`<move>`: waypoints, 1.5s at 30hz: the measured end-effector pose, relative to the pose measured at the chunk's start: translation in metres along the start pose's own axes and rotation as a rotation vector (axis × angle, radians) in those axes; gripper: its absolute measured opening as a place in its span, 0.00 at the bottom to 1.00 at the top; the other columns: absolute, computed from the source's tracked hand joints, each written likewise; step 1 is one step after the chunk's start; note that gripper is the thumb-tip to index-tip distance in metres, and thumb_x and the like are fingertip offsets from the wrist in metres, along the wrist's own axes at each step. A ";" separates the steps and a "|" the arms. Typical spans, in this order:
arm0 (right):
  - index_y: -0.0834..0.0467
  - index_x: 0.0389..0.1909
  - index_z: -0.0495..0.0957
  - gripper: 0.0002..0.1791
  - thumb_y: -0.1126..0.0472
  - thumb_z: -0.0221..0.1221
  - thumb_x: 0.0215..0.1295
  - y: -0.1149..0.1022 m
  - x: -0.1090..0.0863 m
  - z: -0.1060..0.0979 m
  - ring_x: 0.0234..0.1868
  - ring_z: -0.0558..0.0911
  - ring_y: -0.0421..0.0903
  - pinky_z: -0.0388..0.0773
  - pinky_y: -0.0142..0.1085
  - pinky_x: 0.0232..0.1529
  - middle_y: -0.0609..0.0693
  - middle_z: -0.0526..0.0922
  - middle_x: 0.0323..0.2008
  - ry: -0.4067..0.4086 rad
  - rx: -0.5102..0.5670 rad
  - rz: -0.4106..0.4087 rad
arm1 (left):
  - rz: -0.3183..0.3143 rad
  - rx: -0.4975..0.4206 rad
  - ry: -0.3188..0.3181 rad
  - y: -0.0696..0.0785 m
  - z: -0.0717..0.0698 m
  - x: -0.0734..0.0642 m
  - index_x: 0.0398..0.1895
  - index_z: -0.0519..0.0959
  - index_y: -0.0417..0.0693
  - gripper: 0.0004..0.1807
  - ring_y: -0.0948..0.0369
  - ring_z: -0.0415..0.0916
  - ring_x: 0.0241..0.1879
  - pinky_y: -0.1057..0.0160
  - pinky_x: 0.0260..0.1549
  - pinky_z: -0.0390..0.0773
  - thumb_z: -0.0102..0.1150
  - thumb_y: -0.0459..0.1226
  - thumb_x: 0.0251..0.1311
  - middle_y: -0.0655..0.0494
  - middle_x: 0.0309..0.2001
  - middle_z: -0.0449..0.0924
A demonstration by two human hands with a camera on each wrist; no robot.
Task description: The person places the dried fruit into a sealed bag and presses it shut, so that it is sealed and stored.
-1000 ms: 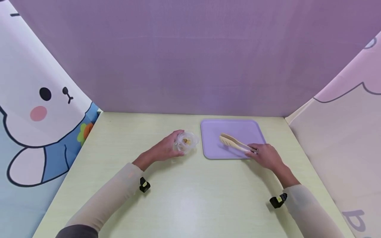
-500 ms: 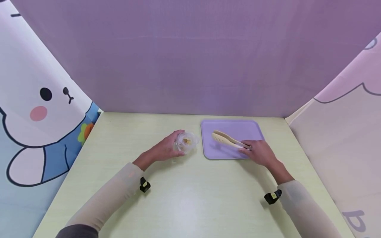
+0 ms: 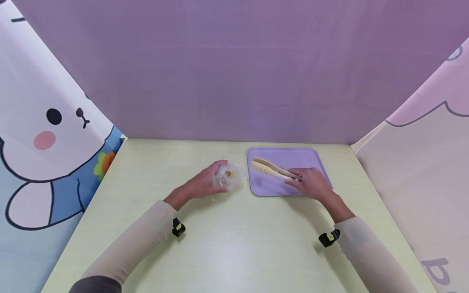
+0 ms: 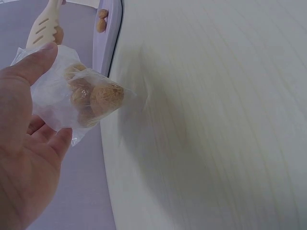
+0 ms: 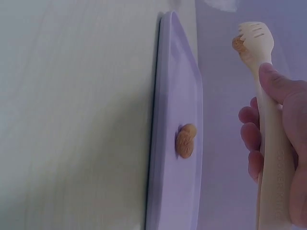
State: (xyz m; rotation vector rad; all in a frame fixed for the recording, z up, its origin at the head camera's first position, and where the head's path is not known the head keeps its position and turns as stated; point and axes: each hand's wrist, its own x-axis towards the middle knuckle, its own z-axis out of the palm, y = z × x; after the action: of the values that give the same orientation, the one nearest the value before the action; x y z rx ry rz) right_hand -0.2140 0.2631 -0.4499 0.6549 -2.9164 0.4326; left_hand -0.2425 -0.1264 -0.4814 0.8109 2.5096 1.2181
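Observation:
My left hand [image 3: 206, 182] holds a clear plastic bag [image 4: 53, 88] upright, thumb on one side and fingers on the other. Several walnuts [image 4: 105, 99] sit at the bottom of the bag. In my right hand [image 3: 312, 184] is a pair of cream-coloured tongs [image 3: 271, 167], gripped by the handle and raised above the purple tray [image 3: 302, 156]. A walnut [image 5: 238, 44] is pinched between the tong heads; the head view hides it. Two walnuts [image 5: 184, 144] lie together on the tray in the right wrist view, and the tongs and right hand cover them from the head view.
The pale wooden table [image 3: 227, 236] stretches out in front of both arms. A purple curtain [image 3: 234, 81] stands along its back edge, and printed cloths [image 3: 47, 162] hang at the sides. The tray lies at the back, right of the bag.
The right hand has moved left with the tongs, whose heads now reach the tray's left edge near the bag. The left hand and bag have stayed in place.

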 end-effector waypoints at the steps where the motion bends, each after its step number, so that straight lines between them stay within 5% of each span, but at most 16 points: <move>1: 0.53 0.51 0.87 0.20 0.46 0.68 0.63 -0.002 0.001 0.000 0.27 0.75 0.42 0.71 0.39 0.32 0.49 0.88 0.33 0.003 0.002 -0.008 | 0.000 0.001 -0.001 0.000 0.000 0.000 0.79 0.53 0.43 0.52 0.54 0.73 0.58 0.48 0.62 0.74 0.75 0.40 0.56 0.47 0.64 0.71; 8: 0.53 0.57 0.85 0.24 0.46 0.68 0.63 -0.013 0.009 -0.001 0.27 0.77 0.42 0.74 0.41 0.34 0.53 0.90 0.41 0.005 0.030 -0.036 | 0.012 0.011 0.001 -0.001 0.000 0.002 0.79 0.53 0.43 0.53 0.53 0.72 0.61 0.46 0.66 0.72 0.75 0.41 0.56 0.46 0.67 0.70; 14: 0.51 0.51 0.87 0.19 0.46 0.68 0.64 -0.022 0.016 -0.001 0.24 0.74 0.38 0.73 0.38 0.32 0.45 0.88 0.31 0.010 0.034 -0.076 | 0.010 0.009 0.001 -0.001 0.000 0.002 0.79 0.53 0.43 0.53 0.53 0.72 0.61 0.46 0.65 0.72 0.75 0.41 0.56 0.46 0.66 0.70; 25: 0.51 0.52 0.86 0.19 0.46 0.67 0.65 -0.041 0.026 0.001 0.22 0.70 0.36 0.70 0.35 0.29 0.43 0.84 0.26 -0.006 0.072 -0.101 | 0.008 -0.016 -0.011 0.001 0.001 0.002 0.79 0.53 0.45 0.52 0.56 0.74 0.54 0.51 0.56 0.78 0.75 0.40 0.56 0.50 0.60 0.73; 45: 0.52 0.52 0.86 0.19 0.47 0.68 0.64 -0.052 0.032 0.006 0.21 0.71 0.36 0.68 0.34 0.27 0.43 0.85 0.27 0.004 0.120 -0.098 | 0.009 -0.005 -0.008 -0.002 0.002 0.003 0.78 0.54 0.44 0.52 0.55 0.75 0.55 0.50 0.57 0.78 0.75 0.39 0.55 0.49 0.59 0.75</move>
State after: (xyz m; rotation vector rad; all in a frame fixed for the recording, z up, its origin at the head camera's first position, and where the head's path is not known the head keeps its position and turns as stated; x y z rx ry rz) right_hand -0.2206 0.2038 -0.4372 0.8081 -2.8570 0.5996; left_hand -0.2451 -0.1239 -0.4843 0.8257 2.4978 1.2210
